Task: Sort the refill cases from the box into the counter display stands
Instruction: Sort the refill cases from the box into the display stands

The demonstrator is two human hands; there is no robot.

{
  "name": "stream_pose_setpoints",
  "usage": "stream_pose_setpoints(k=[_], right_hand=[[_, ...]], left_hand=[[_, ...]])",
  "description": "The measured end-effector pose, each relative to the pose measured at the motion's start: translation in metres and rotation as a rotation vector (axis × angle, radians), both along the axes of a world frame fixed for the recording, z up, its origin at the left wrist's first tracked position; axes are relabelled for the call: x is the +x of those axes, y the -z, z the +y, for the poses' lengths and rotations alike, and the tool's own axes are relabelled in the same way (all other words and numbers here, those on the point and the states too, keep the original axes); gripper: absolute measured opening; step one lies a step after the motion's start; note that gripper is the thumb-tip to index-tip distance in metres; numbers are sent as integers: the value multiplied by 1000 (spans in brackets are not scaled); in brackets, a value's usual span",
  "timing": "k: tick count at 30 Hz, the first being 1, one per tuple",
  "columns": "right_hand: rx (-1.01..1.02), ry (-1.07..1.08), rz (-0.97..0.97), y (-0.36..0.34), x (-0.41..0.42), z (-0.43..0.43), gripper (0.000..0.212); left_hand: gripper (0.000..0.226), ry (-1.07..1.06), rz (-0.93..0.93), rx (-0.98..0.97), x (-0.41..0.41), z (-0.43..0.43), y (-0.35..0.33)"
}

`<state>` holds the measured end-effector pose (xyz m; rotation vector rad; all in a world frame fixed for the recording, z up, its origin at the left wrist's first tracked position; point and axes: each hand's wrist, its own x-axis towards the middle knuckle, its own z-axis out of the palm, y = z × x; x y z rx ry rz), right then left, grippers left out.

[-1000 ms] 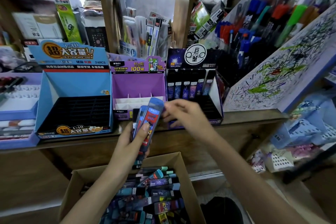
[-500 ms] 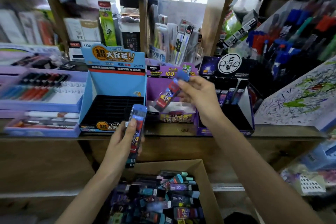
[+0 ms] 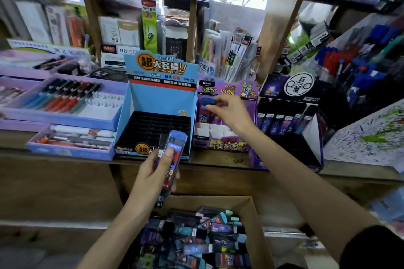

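Two refill cases are in hand. The right hand [image 3: 229,113] pinches the blue cap of one case [image 3: 206,109], held upright at the left side of the purple display stand [image 3: 225,144]. Below and left of that stand, the left hand [image 3: 153,177] grips a second case [image 3: 172,159]. The cardboard box [image 3: 251,209] of cases sits below the stand.

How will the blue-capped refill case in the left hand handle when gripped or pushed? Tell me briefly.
Probably stiff: the refill case shows a straight boxy shape though the left hand grips only its middle. Likely light, since a thumb and fingers carry it. Flat sides suggest sliding, not rolling; stood on end it may tip.
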<state>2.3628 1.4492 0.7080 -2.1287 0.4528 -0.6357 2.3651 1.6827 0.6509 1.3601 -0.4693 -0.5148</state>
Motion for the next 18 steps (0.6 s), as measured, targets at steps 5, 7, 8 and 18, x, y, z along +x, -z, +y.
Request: stream_pose_setpoints(k=[5, 7, 8, 18], right_hand=[[60, -20, 120, 4, 2, -3, 26], [63, 4, 181, 2, -3, -4, 28], [26, 44, 198, 0, -7, -3, 27], [295, -227, 90, -4, -61, 72, 12]], left_hand=[[33, 2, -34, 20, -2, -3, -1], [32, -1, -32, 23, -3, -4, -2], [32, -3, -34, 26, -3, -5, -2], [35, 18, -132, 8, -6, -24, -9]])
